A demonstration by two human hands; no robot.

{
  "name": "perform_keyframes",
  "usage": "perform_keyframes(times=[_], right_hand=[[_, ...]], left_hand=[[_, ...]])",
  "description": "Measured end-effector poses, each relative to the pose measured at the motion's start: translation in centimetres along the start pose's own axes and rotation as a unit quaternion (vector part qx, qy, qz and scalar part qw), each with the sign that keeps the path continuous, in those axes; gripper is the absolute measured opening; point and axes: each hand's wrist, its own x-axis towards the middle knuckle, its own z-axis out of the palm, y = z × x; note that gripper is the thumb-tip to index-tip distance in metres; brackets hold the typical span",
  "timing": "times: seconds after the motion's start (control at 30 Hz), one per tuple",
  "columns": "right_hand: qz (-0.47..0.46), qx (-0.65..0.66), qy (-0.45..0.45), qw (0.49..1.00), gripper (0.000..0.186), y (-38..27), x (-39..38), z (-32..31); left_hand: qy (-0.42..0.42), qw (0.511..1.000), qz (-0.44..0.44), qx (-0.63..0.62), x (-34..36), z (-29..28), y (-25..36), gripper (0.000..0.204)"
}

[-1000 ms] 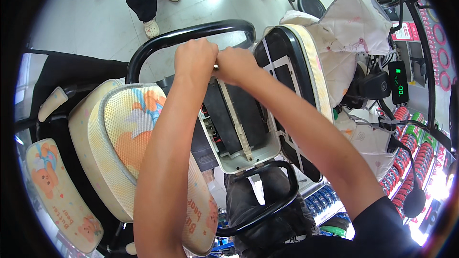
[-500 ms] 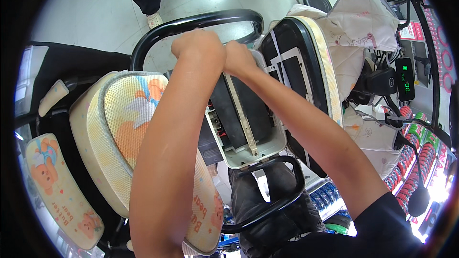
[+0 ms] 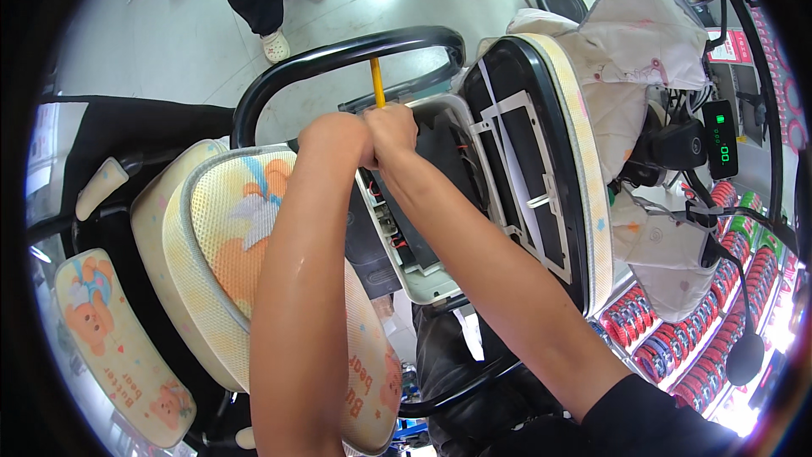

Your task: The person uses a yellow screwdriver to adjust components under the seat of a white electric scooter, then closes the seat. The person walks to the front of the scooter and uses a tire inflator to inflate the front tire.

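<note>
Head view: two hands together over an open seat box

Nearest, the left forearm (image 3: 298, 313) rose from the lower edge and the right forearm (image 3: 499, 288) slanted in from the lower right. The right hand (image 3: 394, 129) was closed around a yellow rod (image 3: 377, 83), which stuck out of its far side toward a black rail (image 3: 338, 44); whether rod and rail touched could not be told. The left hand (image 3: 337, 135) was bent just beside the right, its fingers hidden, so its grip could not be told.

Under the hands lay the open box (image 3: 423, 294), pale-rimmed, with a dark block (image 3: 448, 152) inside. A patterned seat (image 3: 228, 228) stood to the left, and a tipped-up seat (image 3: 584, 161) to the right. Farther off were a lit display (image 3: 720, 140), red packaged rings (image 3: 677, 351) and, on the grey floor (image 3: 194, 51), a bystander's pale clog (image 3: 276, 46).
</note>
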Motion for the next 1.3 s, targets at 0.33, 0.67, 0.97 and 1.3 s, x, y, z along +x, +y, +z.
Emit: perform_keyframes(times=[0.33,0.67,0.97,1.3], right_hand=[[0.153,0.453,0.188,0.858,0.02,0.2,-1.7,3.5],[-0.109,0.165,0.187,0.962,0.036,1.8,-0.2,-4.5],[-0.404,-0.505,-0.186,0.74,0.028,-4.1,2.2,-8.0],[-0.308,-0.305,-0.154,0.888,0.037,3.6,6.0,-6.7]], left_hand=[[-0.055,0.987,0.027,-0.15,2.2,0.8,-2.0,0.034],[0.073,0.992,0.069,-0.079,0.9,-0.4,0.8,0.027],[0.363,0.914,0.183,0.008,4.2,1.9,-0.4,0.022],[0.286,0.955,0.084,-0.015,-4.1,-2.6,2.8,0.025]])
